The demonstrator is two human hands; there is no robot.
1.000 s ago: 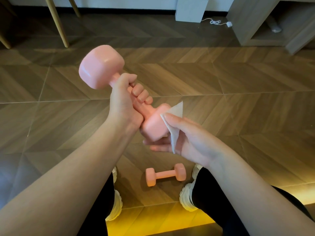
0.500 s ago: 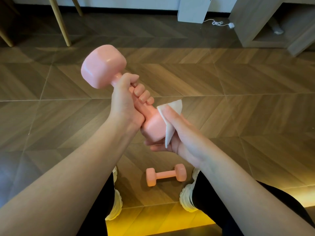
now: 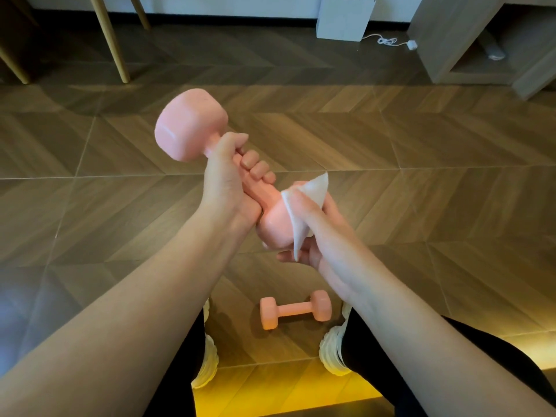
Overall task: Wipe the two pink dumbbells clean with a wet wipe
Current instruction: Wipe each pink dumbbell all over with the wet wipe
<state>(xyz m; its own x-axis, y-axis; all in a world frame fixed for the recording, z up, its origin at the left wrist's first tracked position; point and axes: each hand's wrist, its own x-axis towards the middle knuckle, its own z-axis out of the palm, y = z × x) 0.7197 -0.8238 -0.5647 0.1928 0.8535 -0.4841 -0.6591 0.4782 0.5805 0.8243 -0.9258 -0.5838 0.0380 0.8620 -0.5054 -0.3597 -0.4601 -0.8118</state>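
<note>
Left fingers point(image 3: 252, 162) grip the dumbbell point(image 3: 189, 124) handle; right fingers point(image 3: 301, 204) clasp wipe point(image 3: 316, 188) around its head.

Left hand point(image 3: 228, 188) grips a raised pink dumbbell point(image 3: 192, 124); right hand point(image 3: 319, 233) wraps a wet wipe point(image 3: 301, 212) round its lower end.

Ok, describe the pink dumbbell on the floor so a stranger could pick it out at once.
On the brown chevron-patterned wooden floor, find the person's two white shoes. Between them lies a pink dumbbell. Unlike the other pink dumbbell, gripped by the left hand and touched by the white wipe in the right hand, no hand touches it.
</note>
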